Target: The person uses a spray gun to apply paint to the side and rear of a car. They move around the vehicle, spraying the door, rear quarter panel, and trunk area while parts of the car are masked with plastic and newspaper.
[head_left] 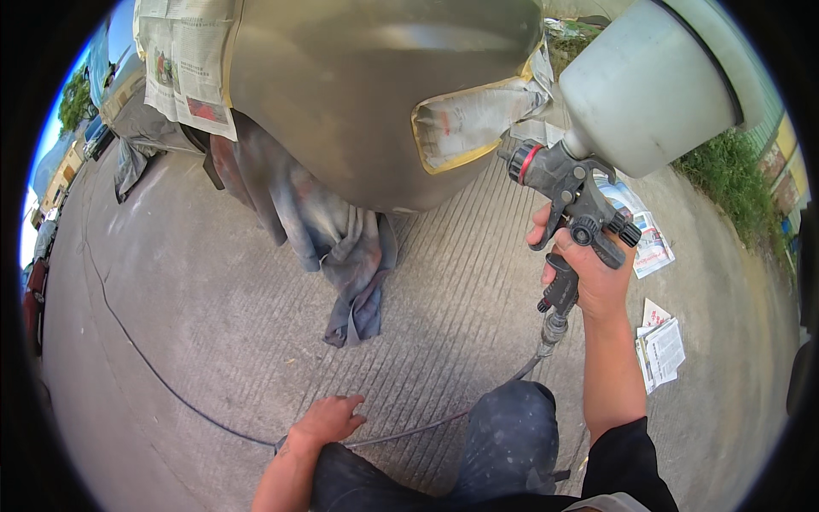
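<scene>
My right hand [597, 269] is wrapped round the handle of a spray gun [567, 192], its fingers near the trigger. A large whitish paint cup [648, 90] sits tilted on top of the gun. From the base of the handle, an air hose [418, 433] runs down past my knees. In front of the nozzle is a dull grey-brown curved car body panel [341, 94], with a paper-masked opening [469, 124] edged in yellow tape. My left hand [328, 420] is by my left knee, holding nothing, fingers loosely apart.
Newspaper [189, 68] covers the panel's left side. A stained cloth [341, 256] hangs below it onto the ridged concrete ground [213, 299]. Loose papers [661, 350] lie to the right, near green plants [725, 171]. The hose curves across the ground at left.
</scene>
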{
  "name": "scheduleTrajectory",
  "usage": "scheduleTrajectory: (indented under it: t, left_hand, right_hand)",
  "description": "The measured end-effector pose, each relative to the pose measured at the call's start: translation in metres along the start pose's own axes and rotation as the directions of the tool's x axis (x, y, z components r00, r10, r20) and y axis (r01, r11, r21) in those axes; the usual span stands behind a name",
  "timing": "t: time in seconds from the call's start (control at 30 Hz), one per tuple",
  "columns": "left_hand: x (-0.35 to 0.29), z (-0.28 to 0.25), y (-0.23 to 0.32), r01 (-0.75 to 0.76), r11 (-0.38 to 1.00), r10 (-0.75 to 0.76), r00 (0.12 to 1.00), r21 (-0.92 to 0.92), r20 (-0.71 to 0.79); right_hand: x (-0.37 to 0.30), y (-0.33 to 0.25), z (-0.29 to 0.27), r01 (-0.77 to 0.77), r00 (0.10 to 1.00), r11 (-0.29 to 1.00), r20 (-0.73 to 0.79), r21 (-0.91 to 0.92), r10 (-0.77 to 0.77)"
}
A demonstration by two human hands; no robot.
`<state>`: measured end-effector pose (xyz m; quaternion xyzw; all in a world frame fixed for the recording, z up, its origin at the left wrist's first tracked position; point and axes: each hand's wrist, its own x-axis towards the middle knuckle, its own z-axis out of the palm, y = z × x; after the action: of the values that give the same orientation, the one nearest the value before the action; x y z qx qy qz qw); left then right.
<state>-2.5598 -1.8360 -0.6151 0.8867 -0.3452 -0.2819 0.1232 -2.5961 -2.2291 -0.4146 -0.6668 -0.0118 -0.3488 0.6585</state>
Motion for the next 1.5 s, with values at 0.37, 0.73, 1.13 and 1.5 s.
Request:
scheduleTrajectory:
  t: [0.37, 0.73, 1.13, 1.5]
  left_hand:
    - [-0.006, 0.000, -0.001, 0.080, 0.996, -0.078, 0.996, -0.048, 0.045]
    - [0.000, 0.003, -0.014, 0.052, 0.999, -0.052, 0.998, 0.004, 0.027]
    - [-0.020, -0.009, -0.001, -0.015, 0.999, 0.012, 0.997, -0.034, -0.072]
    - [-0.051, -0.024, 0.019, -0.121, 0.992, 0.116, 0.984, -0.026, -0.137]
  right_hand:
    - [0.068, -0.002, -0.017, -0.097, 0.917, 0.969, -0.399, -0.226, -0.002]
    - [0.068, -0.064, 0.036, 0.034, 0.968, 0.969, -0.232, -0.245, -0.093]
    - [0.020, 0.021, 0.069, 0.537, 0.840, 0.568, 0.456, -0.624, -0.293]
    - [-0.090, 0.138, 0.053, 0.635, 0.754, 0.233, 0.656, -0.737, 0.023]
